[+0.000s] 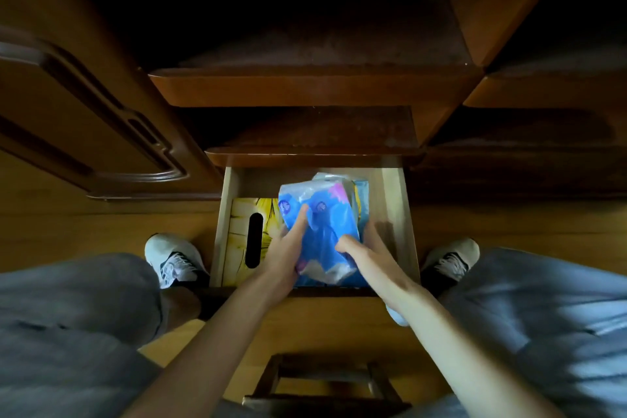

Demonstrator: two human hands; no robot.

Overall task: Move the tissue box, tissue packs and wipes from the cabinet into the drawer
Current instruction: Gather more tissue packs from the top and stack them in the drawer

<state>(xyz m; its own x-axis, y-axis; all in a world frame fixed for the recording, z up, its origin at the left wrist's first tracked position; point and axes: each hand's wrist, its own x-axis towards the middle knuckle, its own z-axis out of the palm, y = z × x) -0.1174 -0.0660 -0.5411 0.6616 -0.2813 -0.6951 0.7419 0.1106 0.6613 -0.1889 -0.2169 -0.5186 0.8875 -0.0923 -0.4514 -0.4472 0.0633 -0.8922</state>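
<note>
A person is sitting in front of a dark wooden cabinet (pixel 305 88), looking straight down into an open, pale wooden drawer (pixel 395 200) pulled out toward them between their knees. Both bare hands are reaching into the drawer and holding a blue plastic tissue pack (pixel 322 214) that is lying over the drawer's middle and right part. The left hand (pixel 288 248) is gripping the pack's left edge, with the thumb lying across the top of the wrapper and the fingers tucked out of sight beneath. The right hand (pixel 368 254) is gripping the pack's near right side, thumb pressing on top and fingers curling down along its right edge. Beneath and just right of this pack, the edges of more packets (pixel 361 195) are peeking out in pale blue and yellow; what they are cannot be told. A yellow tissue box (pixel 242 224) with a dark oval slot on top is lying along the drawer's left side, touching the left wall. Above the drawer, two cabinet shelves are showing dark and shadowed. An open cabinet door (pixel 84 119) is standing at the far left. Grey trousers are filling the near corners, with a pale shoe (pixel 173 260) on the floor at each side of the drawer. A small wooden stool (pixel 325 380) is sitting near the bottom edge.
</note>
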